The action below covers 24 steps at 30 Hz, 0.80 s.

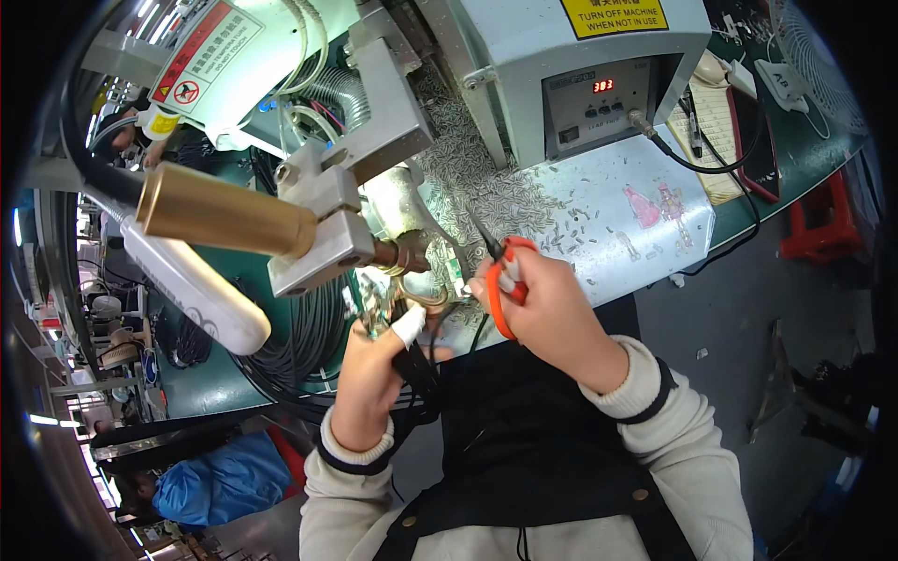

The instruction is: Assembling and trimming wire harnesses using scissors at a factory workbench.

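My left hand (367, 374) is closed around a bundle of black cables (417, 370), with small shiny metal-and-green ends (376, 310) sticking up by the fingers. A white wrap (409, 324) covers one fingertip. Close by on the right, my right hand (552, 304) grips orange-handled scissors (498, 304), their dark pointed blades aimed up and away. Its fingertips are beside a small green-and-white piece (455, 273); whether they touch it I cannot tell. Above my left hand, a brass-coloured soldering iron (229, 213) sits in a metal clamp (341, 238), its tip end near the cable ends.
Small metal pieces (496, 201) lie scattered over the metal worktop (655, 243). A grey control box (599, 107) with a red display stands behind. Coiled black cable (313, 327) lies left, under a white lamp-like arm (201, 290). A red stool (821, 224) stands right.
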Available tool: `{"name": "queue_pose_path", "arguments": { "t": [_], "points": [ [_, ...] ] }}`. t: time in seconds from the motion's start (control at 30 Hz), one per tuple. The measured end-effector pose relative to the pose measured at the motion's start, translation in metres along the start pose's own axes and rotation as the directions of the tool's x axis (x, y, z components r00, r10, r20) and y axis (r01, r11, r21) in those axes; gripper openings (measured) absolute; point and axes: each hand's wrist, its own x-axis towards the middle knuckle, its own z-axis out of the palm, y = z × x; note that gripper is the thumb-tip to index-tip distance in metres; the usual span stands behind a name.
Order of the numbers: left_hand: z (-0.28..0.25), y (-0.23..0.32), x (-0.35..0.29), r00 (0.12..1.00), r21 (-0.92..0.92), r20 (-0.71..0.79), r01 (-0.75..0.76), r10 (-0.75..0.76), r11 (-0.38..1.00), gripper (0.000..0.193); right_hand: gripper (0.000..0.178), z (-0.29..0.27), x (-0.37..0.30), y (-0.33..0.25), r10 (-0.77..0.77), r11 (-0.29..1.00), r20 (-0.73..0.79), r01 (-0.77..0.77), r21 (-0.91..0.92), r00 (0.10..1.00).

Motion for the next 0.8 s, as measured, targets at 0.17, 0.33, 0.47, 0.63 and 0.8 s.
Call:
{"name": "queue_pose_path", "arguments": {
  "t": [0.17,0.33,0.47,0.63,0.8],
  "points": [
    [-0.005,-0.025,-0.022,0.958,0.367,0.005,-0.269,0.287,0.891,0.017,0.013,0.011,-0.03,-0.015,-0.487,0.784,-0.109,0.378,-0.493,0.867],
    [-0.009,-0.028,-0.035,0.978,0.306,0.092,-0.207,0.188,0.929,0.014,0.014,0.007,-0.033,-0.008,-0.142,0.972,0.093,0.157,-0.174,0.985],
    [-0.007,-0.033,-0.039,0.983,0.341,0.131,-0.169,0.131,0.925,0.01,0.013,0.005,-0.037,-0.002,-0.117,0.984,0.178,0.138,-0.112,0.977],
    [0.001,-0.026,-0.039,0.994,-0.039,0.092,-0.059,0.063,0.997,0.01,0.012,0.005,-0.039,-0.008,0.046,0.969,0.169,-0.085,0.234,0.985],
    [-0.001,-0.032,-0.041,0.994,0.092,0.003,-0.111,0.111,0.99,0.01,0.012,0.0,-0.041,-0.019,0.225,0.903,0.236,-0.293,0.314,0.945]
  ]
}}
